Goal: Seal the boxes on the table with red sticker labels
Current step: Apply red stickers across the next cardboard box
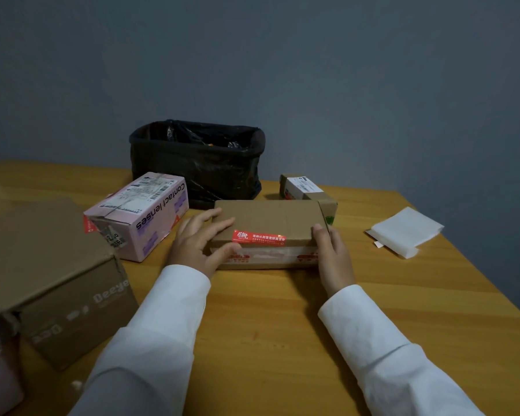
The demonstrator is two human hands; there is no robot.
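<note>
Brown cardboard box (267, 217) sits mid-table, closed, flat and low, long side facing the person. Red sticker label (258, 236) is already on it, wrapped over the near top edge where the lid meets the front wall; it looks flat along its length, though I can't tell whether the ends are fully pressed down. Left hand (200, 243) is at the box's left end: fingers straight and spread on the lid corner, thumb against the front face just left of the label, so pressing rather than gripping. Right hand (332, 253) has its fingers curled round the right end, thumb up on the top edge, clamped on the box. The label lies between the two hands, touching neither as far as I can see. Judgement: corrugated board, stiff enough to take end pressure without buckling, probably light, matte surface so not slippery; the lid centre may flex, so hold at ends or corners as now. Label is thin film, creases easily, best smoothed from middle outward. Nearby: pink contact lenses box (138, 217) on the left, white backing sheets (406, 231) on the right.
</note>
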